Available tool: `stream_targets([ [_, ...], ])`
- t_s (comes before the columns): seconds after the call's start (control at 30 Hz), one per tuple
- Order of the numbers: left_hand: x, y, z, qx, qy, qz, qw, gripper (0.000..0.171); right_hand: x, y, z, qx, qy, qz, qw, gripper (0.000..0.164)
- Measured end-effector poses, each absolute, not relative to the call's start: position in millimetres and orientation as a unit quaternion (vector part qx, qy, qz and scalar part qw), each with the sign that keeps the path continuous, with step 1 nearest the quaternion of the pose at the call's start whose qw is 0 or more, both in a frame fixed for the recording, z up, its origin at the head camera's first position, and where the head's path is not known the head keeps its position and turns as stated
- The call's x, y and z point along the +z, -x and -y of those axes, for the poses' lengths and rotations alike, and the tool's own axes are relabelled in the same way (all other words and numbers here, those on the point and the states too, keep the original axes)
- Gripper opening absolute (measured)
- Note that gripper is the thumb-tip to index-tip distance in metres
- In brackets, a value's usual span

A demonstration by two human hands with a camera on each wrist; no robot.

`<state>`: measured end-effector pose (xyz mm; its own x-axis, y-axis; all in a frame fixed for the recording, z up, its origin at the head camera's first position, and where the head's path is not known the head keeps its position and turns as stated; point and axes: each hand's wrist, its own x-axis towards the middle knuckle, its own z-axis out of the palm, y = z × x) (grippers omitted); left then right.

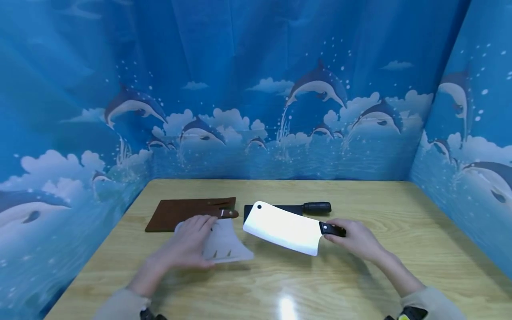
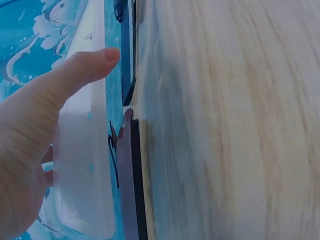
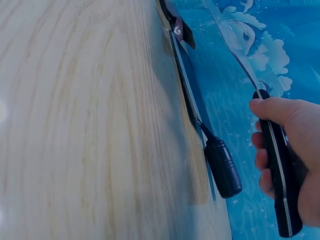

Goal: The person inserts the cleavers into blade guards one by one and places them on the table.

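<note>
My right hand (image 1: 356, 238) grips the black riveted handle (image 3: 280, 170) of a meat cleaver, whose broad bright blade (image 1: 286, 229) points left, raised over the table. Over on the left, my left hand (image 1: 192, 242) holds a translucent white plastic blade cover (image 1: 226, 242) between thumb and fingers, lifted off the wood. In the left wrist view the thumb lies across one face of the blade cover (image 2: 82, 150) and fingertips show behind it. A gap separates the cover's flared right end from the cleaver blade's left end.
Behind the cover lies a brown leather sheath (image 1: 188, 213) with a snap strap (image 1: 229, 214). A second dark-bladed cleaver with a black handle (image 1: 317, 207) lies behind the held blade. The wooden table (image 1: 360, 284) meets blue dolphin-print curtains (image 1: 256, 89) at the back and sides.
</note>
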<state>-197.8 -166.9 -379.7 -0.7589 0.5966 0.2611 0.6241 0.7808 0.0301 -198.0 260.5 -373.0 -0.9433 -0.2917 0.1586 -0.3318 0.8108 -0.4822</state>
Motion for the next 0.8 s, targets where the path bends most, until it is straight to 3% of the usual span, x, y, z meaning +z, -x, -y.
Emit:
stream_targets([
  [0.1,-379,198,161,-0.058,0.325,0.937,0.112,0.107,-373,198,-259,0.259,-0.160,0.951,0.048,0.039],
  [0.37,-382,201,155,-0.060,0.367,0.914,0.164,0.108,-375,200,-255,0.247,-0.171,0.951,0.072,0.036],
  [0.6,-384,201,155,-0.053,0.369,0.912,0.172,0.110,-377,201,-255,0.240,-0.181,0.950,0.087,0.035],
  [0.8,-383,201,153,-0.057,0.374,0.907,0.183,0.110,-380,199,-252,0.192,-0.216,0.944,0.157,0.031],
])
